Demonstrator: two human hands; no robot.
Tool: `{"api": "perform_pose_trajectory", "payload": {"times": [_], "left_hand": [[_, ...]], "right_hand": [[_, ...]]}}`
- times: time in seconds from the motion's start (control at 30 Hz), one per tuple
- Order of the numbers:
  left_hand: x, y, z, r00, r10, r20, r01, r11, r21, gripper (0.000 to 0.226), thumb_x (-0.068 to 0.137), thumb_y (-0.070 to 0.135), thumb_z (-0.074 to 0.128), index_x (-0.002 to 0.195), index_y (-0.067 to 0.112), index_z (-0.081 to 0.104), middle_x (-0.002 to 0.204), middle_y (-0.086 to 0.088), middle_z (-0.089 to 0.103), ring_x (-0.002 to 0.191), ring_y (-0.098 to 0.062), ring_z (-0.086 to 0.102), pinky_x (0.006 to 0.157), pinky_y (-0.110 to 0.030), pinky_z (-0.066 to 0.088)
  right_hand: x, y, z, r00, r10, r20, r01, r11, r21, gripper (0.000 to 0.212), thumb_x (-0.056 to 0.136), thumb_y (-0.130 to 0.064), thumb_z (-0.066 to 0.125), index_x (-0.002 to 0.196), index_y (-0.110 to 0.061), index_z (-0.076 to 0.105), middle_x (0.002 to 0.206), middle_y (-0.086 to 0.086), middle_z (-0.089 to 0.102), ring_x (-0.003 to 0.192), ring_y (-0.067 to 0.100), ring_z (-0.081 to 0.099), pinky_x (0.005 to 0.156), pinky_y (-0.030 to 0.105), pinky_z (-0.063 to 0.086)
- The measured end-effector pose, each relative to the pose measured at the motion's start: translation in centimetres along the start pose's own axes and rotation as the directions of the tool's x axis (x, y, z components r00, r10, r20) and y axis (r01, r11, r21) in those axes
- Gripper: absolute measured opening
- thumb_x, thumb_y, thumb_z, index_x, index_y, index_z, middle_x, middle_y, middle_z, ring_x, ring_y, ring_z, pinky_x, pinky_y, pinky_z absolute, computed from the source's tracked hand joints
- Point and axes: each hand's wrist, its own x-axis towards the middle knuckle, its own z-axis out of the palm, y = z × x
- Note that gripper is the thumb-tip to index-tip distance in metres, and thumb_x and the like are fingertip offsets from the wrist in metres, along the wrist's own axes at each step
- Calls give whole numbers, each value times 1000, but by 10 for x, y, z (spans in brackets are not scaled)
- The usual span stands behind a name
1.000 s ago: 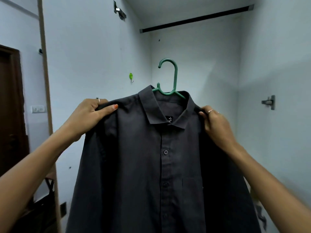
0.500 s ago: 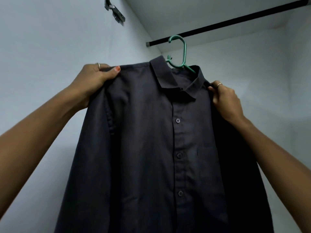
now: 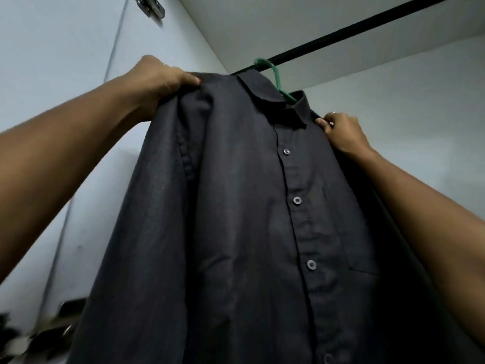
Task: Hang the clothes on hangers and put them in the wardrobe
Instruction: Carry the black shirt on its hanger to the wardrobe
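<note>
One shirt (image 3: 262, 206) – one hanger (image 3: 278, 80) – one rail (image 3: 367, 24) – two hands.

**What can't be made out**

The green hanger (image 3: 278, 80) is mostly buried inside the dark shirt (image 3: 249, 206); whether its hook sits over the black rail (image 3: 367, 22) is unclear. The shirt's hem runs off the bottom edge. Blurred dark shapes (image 3: 39, 334) at the lower left are unreadable.
</note>
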Motion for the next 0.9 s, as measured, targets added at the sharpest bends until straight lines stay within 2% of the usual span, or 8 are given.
{"api": "perform_pose_trajectory", "payload": {"times": [0.13, 0.23, 0.33, 0.43, 0.53, 0.63, 0.7, 0.9], "left_hand": [[60, -32, 39, 1000, 0, -23, 3, 993, 121, 41, 74, 19, 80, 108, 5, 63, 100, -6, 65, 76, -14, 62, 48, -21, 48], [101, -53, 65, 990, 62, -127, -34, 977, 211, 43, 71, 24, 78, 107, 6, 64, 101, -3, 64, 93, -18, 62, 67, -24, 46], [124, -60, 88, 985, 110, -130, -75, 965, 249, 27, 76, 23, 75, 96, 10, 64, 85, 1, 60, 92, -17, 59, 69, -24, 44], [146, -59, 108, 975, 174, -140, -129, 951, 282, 29, 78, 21, 74, 104, 8, 68, 97, -3, 63, 98, -18, 61, 75, -23, 47], [170, -61, 121, 958, 212, -195, -139, 933, 333, 33, 81, 20, 70, 112, 9, 65, 111, -4, 63, 100, -18, 58, 76, -22, 43], [186, -64, 125, 914, 273, -301, -162, 924, 347, 31, 83, 18, 64, 113, 10, 64, 115, -4, 63, 92, -17, 56, 78, -22, 44], [192, -63, 123, 882, 296, -368, -162, 922, 353, 32, 83, 17, 61, 115, 10, 63, 118, -5, 62, 99, -19, 59, 84, -24, 47], [206, -60, 122, 822, 411, -395, -229, 873, 431, 23, 87, 11, 54, 110, 10, 61, 122, -8, 58, 108, -25, 58, 86, -24, 43]], "right_hand": [[40, 34, 62, 998, 16, 59, -17, 1000, 23, 33, 98, -35, 48, 103, -8, 67, 109, 24, 64, 104, 40, 57, 87, 41, 46], [62, 51, 93, 995, 29, 100, -33, 999, 38, 36, 100, -32, 47, 108, -3, 67, 115, 23, 64, 110, 38, 56, 82, 33, 39], [74, 62, 109, 989, 82, 124, -90, 994, 57, 41, 99, -35, 48, 117, -1, 63, 122, 23, 61, 118, 38, 52, 91, 35, 41], [79, 77, 123, 982, 145, 117, -149, 989, 24, 46, 94, -36, 54, 126, -4, 54, 128, 23, 57, 122, 39, 49, 99, 38, 40], [73, 91, 134, 989, 88, 120, -86, 996, -21, 49, 92, -31, 58, 130, -2, 50, 124, 22, 58, 120, 38, 51, 99, 39, 40], [58, 103, 137, 993, 8, 122, -8, 1000, -4, 38, 92, -27, 58, 121, -3, 55, 104, 17, 65, 106, 32, 57, 87, 34, 42], [50, 112, 135, 994, -2, 107, 2, 1000, 1, 28, 92, -25, 57, 112, -6, 60, 93, 13, 65, 92, 27, 56, 79, 32, 42], [39, 120, 123, 992, -14, 124, 24, 997, -77, 15, 92, -19, 55, 93, -8, 65, 88, 4, 60, 86, 21, 51, 71, 28, 36]]}}
